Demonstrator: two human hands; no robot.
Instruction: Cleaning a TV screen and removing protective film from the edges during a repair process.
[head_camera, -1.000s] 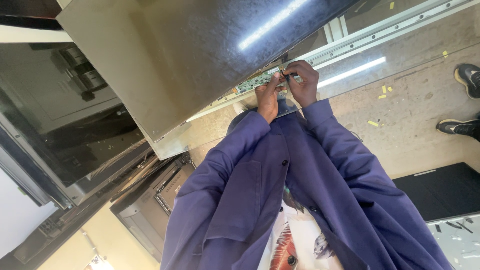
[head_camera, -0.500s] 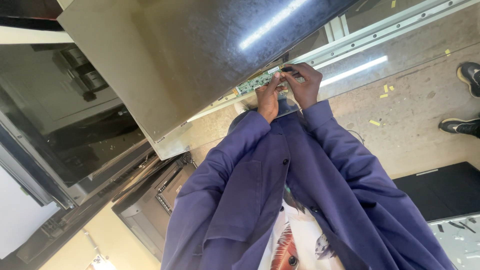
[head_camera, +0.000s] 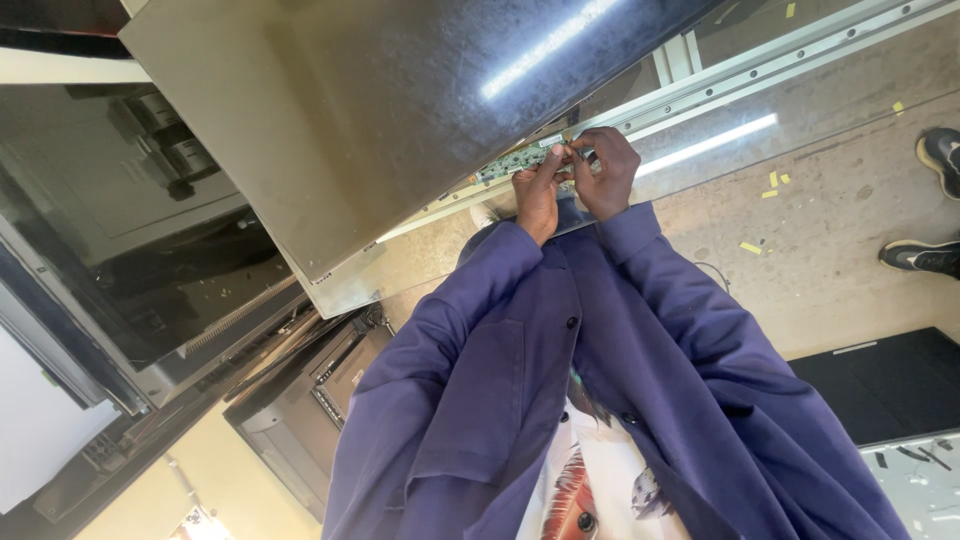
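Observation:
A large grey flat panel lies in front of me, with a narrow green circuit board running along its near edge. My left hand pinches the right end of that board with its fingertips. My right hand meets it from the right, with its fingers closed on the same end of the board and on a small tab there. Both arms are in purple sleeves. What lies under the fingertips is hidden.
A metal rail runs along the panel's far side. Yellow scraps lie on the concrete floor. Another person's black shoes stand at the right. A dark screen and an opened device sit at the left.
Both hands stay at the end of the green board. Only the fingers have shifted slightly.

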